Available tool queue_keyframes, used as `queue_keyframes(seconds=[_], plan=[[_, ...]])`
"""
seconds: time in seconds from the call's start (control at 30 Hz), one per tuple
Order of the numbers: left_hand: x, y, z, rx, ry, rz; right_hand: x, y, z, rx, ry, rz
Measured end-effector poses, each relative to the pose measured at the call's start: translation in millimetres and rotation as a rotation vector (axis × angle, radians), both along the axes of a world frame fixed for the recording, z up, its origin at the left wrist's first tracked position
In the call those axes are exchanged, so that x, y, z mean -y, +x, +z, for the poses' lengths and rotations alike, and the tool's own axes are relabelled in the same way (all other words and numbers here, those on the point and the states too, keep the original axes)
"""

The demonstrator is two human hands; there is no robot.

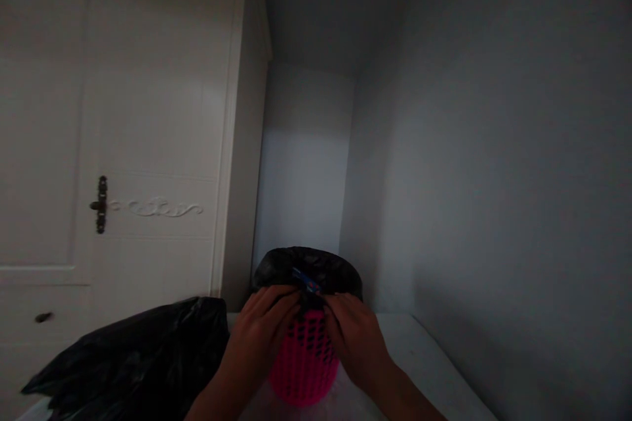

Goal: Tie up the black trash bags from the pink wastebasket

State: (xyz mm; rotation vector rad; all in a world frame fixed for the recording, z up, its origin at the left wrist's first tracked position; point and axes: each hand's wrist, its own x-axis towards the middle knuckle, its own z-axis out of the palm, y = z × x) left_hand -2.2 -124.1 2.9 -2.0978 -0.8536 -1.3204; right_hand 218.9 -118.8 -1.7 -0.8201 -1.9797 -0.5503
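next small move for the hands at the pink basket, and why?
Probably ease the near edge of the black liner down over the basket. The left hand and right hand are both at that near edge, and pink shows uncovered between them, while black plastic covers the far side of the rim.

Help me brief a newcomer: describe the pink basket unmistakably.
Find the white wardrobe, then look right and low. Between the left hand and right hand stands the basket, black plastic at its top. Unlike the black bag to its left, it's bright pink and perforated.
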Motion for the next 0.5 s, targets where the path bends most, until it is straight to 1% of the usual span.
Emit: queue_keyframes(seconds=[0.1, 0.2, 0.33, 0.4, 0.5], plan=[[-3, -1, 5.6, -0.033, -0.018, 0.016, 4, 3, 9.2, 0.035, -0.152, -0.014], [-6, 1, 8.8, -0.049, -0.041, 0.082, 5, 5, 18.4, 0.052, -0.291, -0.053], [-6, 4, 9.8, 0.003, -0.07, 0.156, 3, 5, 30.4, 0.061, -0.437, -0.1], [-4, 1, 9.8, 0.057, -0.128, 0.148, 2, 6, 36.4, 0.048, -0.481, -0.105], [-1, -9, 11.8, 0.141, -0.287, 0.124, 1, 7, 45.1, 0.001, -0.543, -0.054]])
